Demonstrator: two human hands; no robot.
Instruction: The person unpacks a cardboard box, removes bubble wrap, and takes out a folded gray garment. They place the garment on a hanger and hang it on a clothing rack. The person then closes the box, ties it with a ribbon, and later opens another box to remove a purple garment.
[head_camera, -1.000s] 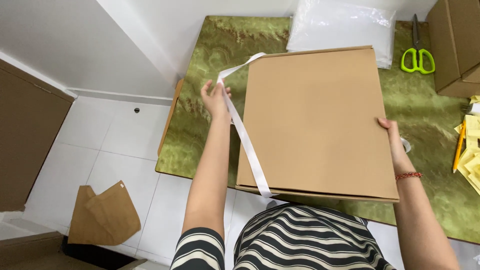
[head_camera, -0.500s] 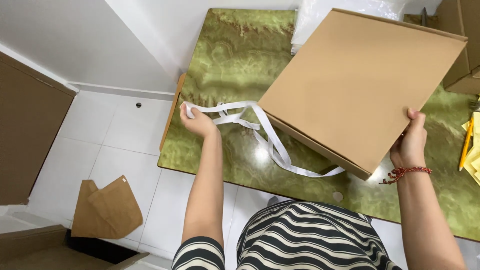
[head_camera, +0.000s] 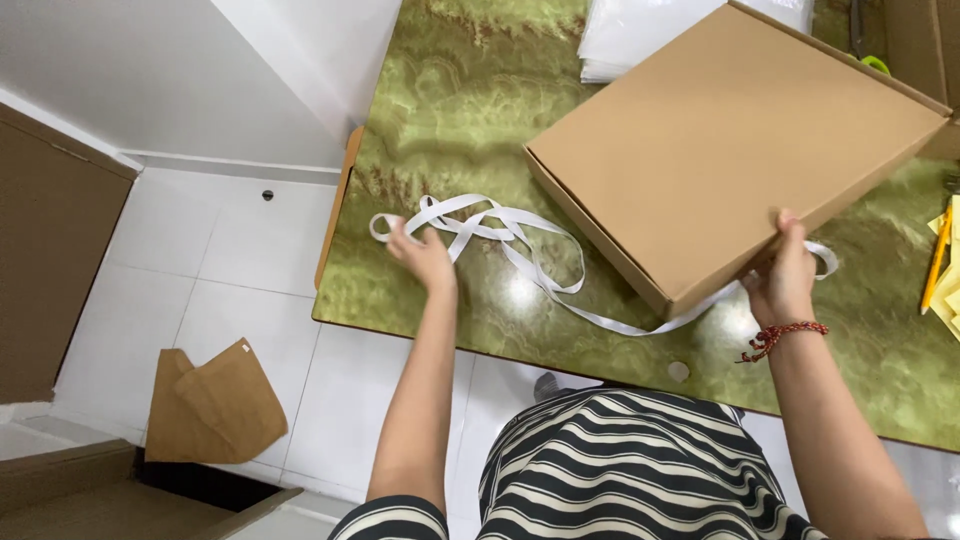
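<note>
A flat brown cardboard box (head_camera: 730, 140) is tilted over the green marbled table (head_camera: 470, 90), its near corner raised. My right hand (head_camera: 782, 275), with a red cord bracelet on the wrist, grips the box's near edge. A long white ribbon (head_camera: 530, 255) lies in loose loops on the table and runs under the box. My left hand (head_camera: 422, 255) rests on the ribbon's left loops, pinching it near the table's left side.
A stack of clear plastic bags (head_camera: 640, 35) lies at the back. Green-handled scissors (head_camera: 868, 50) and another cardboard box (head_camera: 925, 50) sit at the far right. Yellow papers (head_camera: 945, 265) lie at the right edge. Cardboard pieces (head_camera: 215, 405) lie on the white tiled floor.
The box went from lying flat in front of me to being lifted and swung right. My left hand drew the ribbon off the box and down onto the table.
</note>
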